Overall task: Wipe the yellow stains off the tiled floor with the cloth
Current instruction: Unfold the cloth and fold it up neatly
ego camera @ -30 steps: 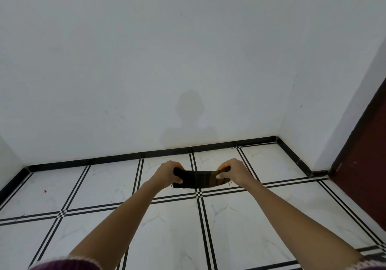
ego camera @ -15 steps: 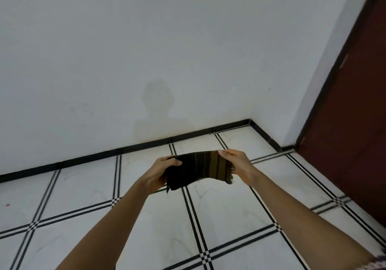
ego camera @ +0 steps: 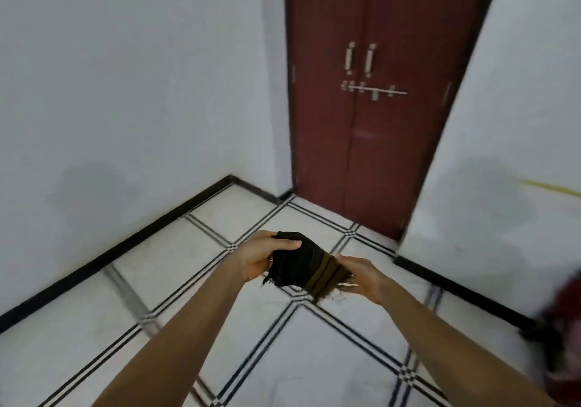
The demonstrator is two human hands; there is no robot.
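Both hands grip cloth (ego camera: 303,263) between them: left hand (ego camera: 264,257), right hand (ego camera: 361,276).

Cloth (ego camera: 306,265) between both hands

Bare interior room corner, apparently residential. White tiled floor (ego camera: 176,268) with black-and-white striped borders; black skirting (ego camera: 119,252) along plain white walls (ego camera: 125,76). Far right, a dark red double door (ego camera: 367,123) with two metal pull handles (ego camera: 358,59) and a sliding bolt (ego camera: 374,92). No furniture seen.
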